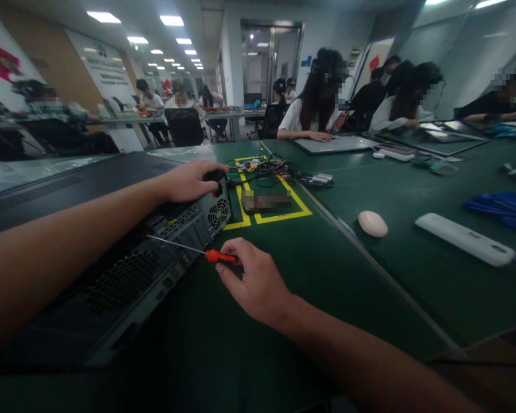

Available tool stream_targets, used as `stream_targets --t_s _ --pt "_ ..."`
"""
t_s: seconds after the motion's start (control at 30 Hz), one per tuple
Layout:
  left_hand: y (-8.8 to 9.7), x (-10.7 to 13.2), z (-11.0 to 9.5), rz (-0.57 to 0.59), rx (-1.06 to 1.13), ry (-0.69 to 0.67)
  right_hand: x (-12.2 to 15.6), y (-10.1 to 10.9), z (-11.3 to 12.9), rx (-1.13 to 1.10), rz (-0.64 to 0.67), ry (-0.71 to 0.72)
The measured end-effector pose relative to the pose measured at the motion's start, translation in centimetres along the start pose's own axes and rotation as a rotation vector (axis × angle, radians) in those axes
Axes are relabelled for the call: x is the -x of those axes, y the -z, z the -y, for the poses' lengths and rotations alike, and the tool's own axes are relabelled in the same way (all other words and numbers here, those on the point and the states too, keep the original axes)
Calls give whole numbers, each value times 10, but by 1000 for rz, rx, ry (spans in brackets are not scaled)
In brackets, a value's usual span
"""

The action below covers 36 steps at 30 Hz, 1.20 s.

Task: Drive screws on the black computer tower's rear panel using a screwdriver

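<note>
A dark desktop computer case point(155, 163) lies on its side at the left, its metal back panel point(193, 229) turned toward me. My left hand point(193, 180) is on the upper far corner, thumb and fingers closed around it beside the power supply fan grille point(218, 213). A black cable runs from near these fingers, and what exactly lies under them is partly hidden. In my right hand point(251, 278) is a screwdriver point(219, 256) with a red and black handle. Its long thin shaft points left, and the tip meets the back panel near the slot covers.
Tangled cables point(279, 166) and a blurred-out object point(266, 202) lie by yellow tape marks point(284, 216). Rightward are a pale egg-shaped item point(372, 223), a white power strip point(464, 238) and a blue bundle point(503, 209). A co-worker point(313, 109) sits across the table with a flat panel point(335, 143).
</note>
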<state>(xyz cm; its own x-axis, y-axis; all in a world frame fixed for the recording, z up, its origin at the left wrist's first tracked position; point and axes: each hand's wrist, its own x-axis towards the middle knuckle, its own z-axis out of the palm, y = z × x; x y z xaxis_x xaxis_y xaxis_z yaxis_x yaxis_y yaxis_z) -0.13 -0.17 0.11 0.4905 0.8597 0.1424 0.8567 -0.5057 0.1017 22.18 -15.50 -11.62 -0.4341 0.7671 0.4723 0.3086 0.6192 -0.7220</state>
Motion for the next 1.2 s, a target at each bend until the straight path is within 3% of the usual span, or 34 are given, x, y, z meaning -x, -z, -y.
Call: stream_targets --t_s 1.2 --pt "0 0 2 -12 22 -10 0 0 -5 35 -26 16"
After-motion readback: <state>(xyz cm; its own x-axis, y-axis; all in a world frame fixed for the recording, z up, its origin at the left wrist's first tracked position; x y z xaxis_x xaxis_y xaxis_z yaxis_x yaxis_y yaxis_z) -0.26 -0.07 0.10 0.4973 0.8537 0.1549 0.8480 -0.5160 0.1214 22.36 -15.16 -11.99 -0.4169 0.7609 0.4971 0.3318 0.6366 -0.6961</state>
